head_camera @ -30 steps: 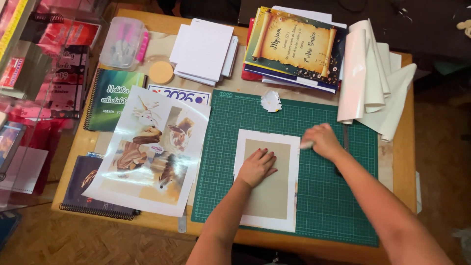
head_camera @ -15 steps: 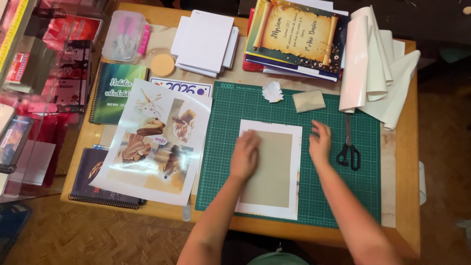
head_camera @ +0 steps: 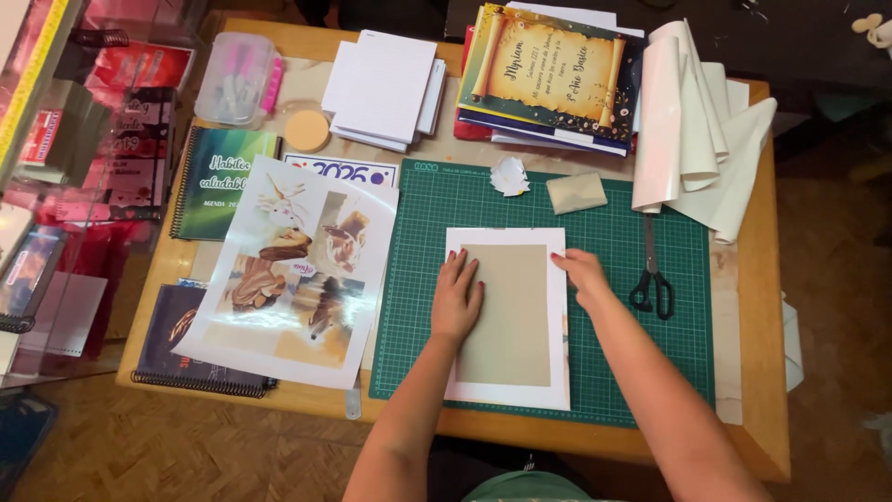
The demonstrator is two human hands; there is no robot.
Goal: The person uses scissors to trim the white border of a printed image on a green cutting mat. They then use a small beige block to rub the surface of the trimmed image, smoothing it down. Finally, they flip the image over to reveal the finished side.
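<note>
The left hand (head_camera: 457, 299) is lying flat and open, pressing on one brown card (head_camera: 506, 314). The card is sitting on one white sheet (head_camera: 557, 372) on the green mat (head_camera: 613, 242). The right hand (head_camera: 583, 275) is resting open on the sheet's right edge, holding nothing. One pair of scissors (head_camera: 652, 279) is lying just beside it.

Board (head_camera: 509, 316) on sheet (head_camera: 506, 395) on cutting mat (head_camera: 613, 372); scissors (head_camera: 653, 279) right, print (head_camera: 297, 270) left.

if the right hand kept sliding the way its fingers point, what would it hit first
The right hand points up and left over the white sheet's edge. Continuing, it would probably meet the crumpled white paper scrap first, across bare green cutting mat.
</note>
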